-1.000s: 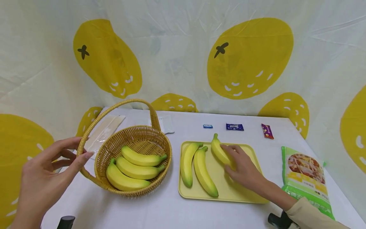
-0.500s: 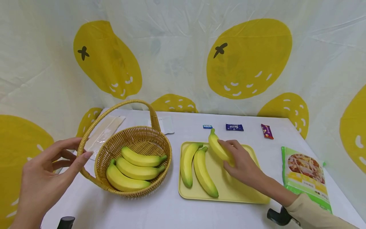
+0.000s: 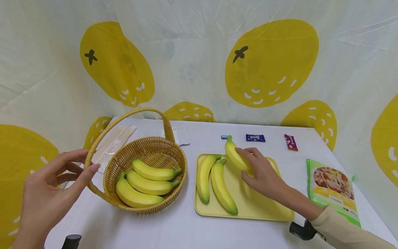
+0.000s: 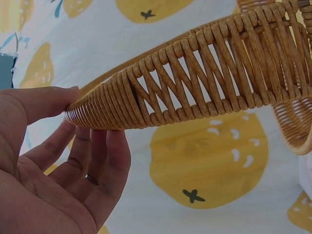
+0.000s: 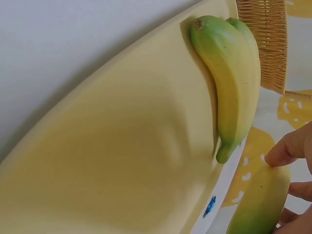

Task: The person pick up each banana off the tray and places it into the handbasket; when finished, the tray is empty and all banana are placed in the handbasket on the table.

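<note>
My left hand [image 3: 54, 188] pinches the handle [image 4: 170, 73] of a wicker basket [image 3: 181, 162] between thumb and fingers. Three bananas [image 3: 149, 186] lie side by side in that basket. Over the right half of a yellow tray [image 3: 264, 211], my right hand [image 3: 262, 173] grips a banana [image 3: 235, 156] by its lower part, its stem pointing away and past the tray's far edge. In the right wrist view, fingers and thumb are on either side of this banana [image 5: 261, 200]. Two more bananas [image 3: 203, 178] rest on the tray's left half.
Behind the tray lie a small blue packet [image 3: 224, 137], a dark blue snack packet [image 3: 255, 138] and a purple one [image 3: 291, 142]. A green food bag [image 3: 334, 192] is at the right. Clear and white packages [image 3: 181, 135] lie behind the basket. A fruit-print curtain [image 3: 192, 62] closes the back.
My right hand has lifted the banana slightly and shifted it left and away, so its stem now overlaps the small blue packet. The left hand and basket stay put.
</note>
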Tool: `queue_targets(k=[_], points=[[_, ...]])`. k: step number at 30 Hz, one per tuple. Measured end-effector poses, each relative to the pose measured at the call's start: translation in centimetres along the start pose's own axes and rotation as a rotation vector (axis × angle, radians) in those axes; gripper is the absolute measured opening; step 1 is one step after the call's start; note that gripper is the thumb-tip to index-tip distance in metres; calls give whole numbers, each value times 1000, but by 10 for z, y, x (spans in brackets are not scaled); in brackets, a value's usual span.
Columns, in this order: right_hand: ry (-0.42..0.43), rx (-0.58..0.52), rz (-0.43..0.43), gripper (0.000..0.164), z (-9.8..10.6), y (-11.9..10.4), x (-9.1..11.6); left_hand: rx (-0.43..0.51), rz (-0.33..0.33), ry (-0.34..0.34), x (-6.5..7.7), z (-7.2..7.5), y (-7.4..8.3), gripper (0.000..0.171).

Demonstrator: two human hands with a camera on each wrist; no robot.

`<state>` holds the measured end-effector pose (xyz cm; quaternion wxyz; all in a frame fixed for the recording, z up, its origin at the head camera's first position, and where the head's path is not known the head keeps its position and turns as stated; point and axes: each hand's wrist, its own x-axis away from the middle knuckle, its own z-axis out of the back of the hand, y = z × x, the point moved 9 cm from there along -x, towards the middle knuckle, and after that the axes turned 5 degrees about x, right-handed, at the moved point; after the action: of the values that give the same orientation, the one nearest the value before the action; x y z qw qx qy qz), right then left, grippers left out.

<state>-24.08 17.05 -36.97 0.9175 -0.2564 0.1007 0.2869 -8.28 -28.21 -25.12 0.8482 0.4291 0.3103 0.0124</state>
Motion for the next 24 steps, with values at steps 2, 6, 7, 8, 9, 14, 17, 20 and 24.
queue_targets(k=[2,6,7,8,9,14,17,20,24], points=[[5,-6,15,72,2,-3,-3,2,0,0,0,0,1,44],[4,-20,54,72,4,-13,-10,-2,-8,4,0,0,3,45],[-2,-29,65,72,5,-16,-11,-4,-8,6,1,0,4,45],[-9,-32,74,72,5,-19,-13,-4,-7,6,1,0,4,45],[-18,-39,82,72,5,-22,-14,-5,-6,8,2,0,4,46],[-48,-71,118,72,4,-37,-22,-11,-7,9,6,1,2,47],[-47,-86,147,70,5,-47,-26,-20,-24,6,4,2,2,47],[-46,-96,185,70,7,-59,-30,-24,-35,2,2,2,3,46],[-55,-102,238,69,10,-75,-37,-20,-36,-1,0,1,5,46]])
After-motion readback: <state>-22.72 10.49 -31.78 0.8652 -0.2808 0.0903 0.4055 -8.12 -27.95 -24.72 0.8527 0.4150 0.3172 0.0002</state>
